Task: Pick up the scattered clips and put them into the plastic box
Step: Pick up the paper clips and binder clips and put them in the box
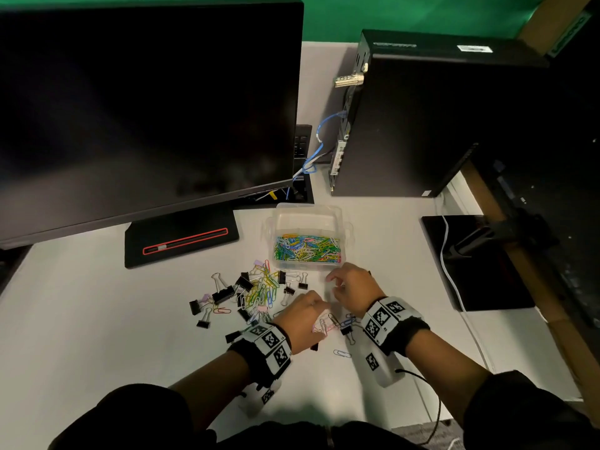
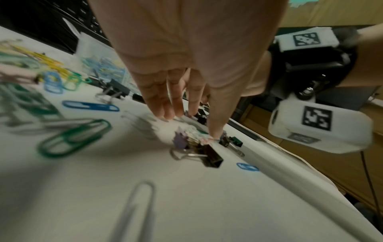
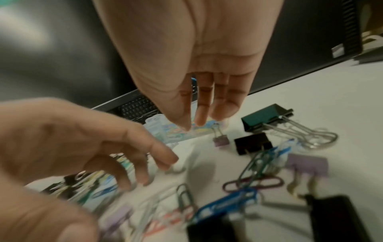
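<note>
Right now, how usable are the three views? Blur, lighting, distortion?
Head view: sharpest, dim room, wide-angle bend at the monitor edges; plastic box and clips readable. Left wrist view: motion blur on near paper clips, left hand casts a soft shadow on the table. Right wrist view: foreground heavily blurred; the green binder clip is fairly crisp.

From my seat, the plastic box [image 1: 307, 237] stands open-topped, so I can come down into it from above. Just behind it the monitor [image 1: 146, 102] overhangs its base [image 1: 181, 238], and the computer tower [image 1: 422, 125] walls off the far right. My left hand [image 1: 300, 315] and right hand [image 1: 352, 289] sit close together, with only a narrow gap between them. The scattered clips [image 1: 256, 292] crowd the worktop [image 1: 97, 319] between the hands and the box. I see bare worktop at near left, and a second black stand [image 1: 470, 264] at right.
</note>
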Tool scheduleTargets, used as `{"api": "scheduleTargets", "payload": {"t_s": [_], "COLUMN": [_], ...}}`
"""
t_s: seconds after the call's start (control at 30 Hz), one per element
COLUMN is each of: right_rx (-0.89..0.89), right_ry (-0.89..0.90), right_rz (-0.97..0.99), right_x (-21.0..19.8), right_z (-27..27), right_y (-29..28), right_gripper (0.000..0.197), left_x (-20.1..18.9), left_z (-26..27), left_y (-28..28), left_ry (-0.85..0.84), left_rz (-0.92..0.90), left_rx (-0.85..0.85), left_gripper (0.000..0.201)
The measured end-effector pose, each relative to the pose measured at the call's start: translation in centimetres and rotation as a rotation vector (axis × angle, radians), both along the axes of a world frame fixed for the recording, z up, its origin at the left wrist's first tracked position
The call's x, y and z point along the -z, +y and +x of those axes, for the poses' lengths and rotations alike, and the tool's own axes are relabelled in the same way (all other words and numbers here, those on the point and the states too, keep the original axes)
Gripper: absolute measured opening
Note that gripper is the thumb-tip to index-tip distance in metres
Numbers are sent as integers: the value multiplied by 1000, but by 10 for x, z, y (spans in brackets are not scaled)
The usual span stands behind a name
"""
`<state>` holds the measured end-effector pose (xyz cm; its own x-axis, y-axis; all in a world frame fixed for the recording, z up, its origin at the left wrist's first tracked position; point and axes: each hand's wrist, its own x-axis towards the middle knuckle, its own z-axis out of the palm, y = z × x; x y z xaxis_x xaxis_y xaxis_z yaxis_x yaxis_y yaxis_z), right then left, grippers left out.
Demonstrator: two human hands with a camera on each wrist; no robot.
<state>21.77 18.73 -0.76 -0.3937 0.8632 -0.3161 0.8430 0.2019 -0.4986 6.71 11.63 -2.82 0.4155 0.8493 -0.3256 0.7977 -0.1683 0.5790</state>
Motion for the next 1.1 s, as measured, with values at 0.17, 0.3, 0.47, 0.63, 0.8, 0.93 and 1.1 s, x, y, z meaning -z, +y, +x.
{"api": "scheduleTargets", "payload": {"t_s": [0.17,0.3,0.47,0.63,0.8,0.93,1.1], "right_rx": [-207,-252,-225,-213,-200,-260,-169], "right_ry": [-23,6,76,87,87,100,96], "right_rz": [-59,-42,-18,-15,-12,-55,-42], "right_x": [12,16,19,20,20,20,21], "right_z": [1,7,19,27,24,15,16], "right_y": [-28,-46,-65,-78,-89,-98,-86], "right_gripper": [37,41,34,33,35,36,37], "left_x": [3,4,4,4,-1,-5,-4], "left_z": [-19,-22,-19,-26,-17,-8,-25], "left_y": [-8,-18,-26,-16,5,17,12], "left_ry": [53,47,106,110,152,55,-18], "left_rz": [17,77,135,167,162,81,85], "left_rx": [-10,33,139,67,6,-92,-169], "left_gripper": [52,45,36,25,26,27,28]}}
